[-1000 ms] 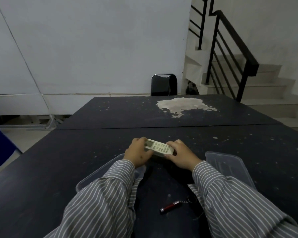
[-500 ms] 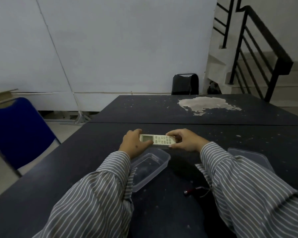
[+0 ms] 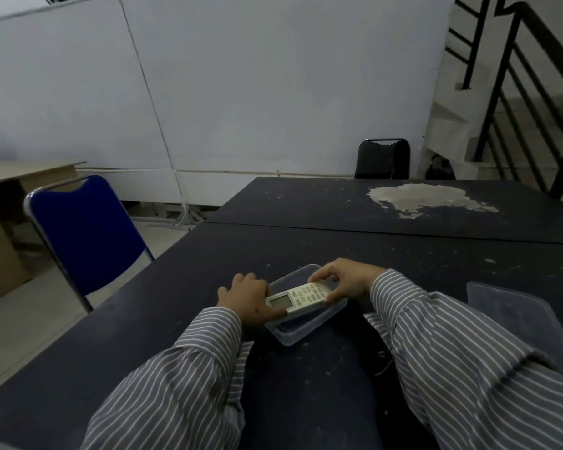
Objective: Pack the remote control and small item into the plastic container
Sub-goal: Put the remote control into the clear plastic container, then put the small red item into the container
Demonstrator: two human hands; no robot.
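Note:
A white remote control [image 3: 298, 297] with a small screen lies tilted across the open top of a clear plastic container [image 3: 301, 329] on the dark table. My left hand [image 3: 249, 298] grips its screen end and my right hand [image 3: 346, 280] pinches its button end. The small red item is hidden behind my right sleeve; only a thin cord [image 3: 384, 365] shows beside that sleeve.
The container's clear lid [image 3: 517, 323] lies flat on the table to the right. A blue chair [image 3: 85, 235] stands off the table's left edge. A black chair [image 3: 382, 159] and a staircase railing [image 3: 527, 92] are beyond the far end. A pale worn patch [image 3: 426, 198] marks the far tabletop.
Both hands have brought the remote down and toward me, from above the table behind the container to over its opening. The view has swung left, and the small red item has gone out of sight.

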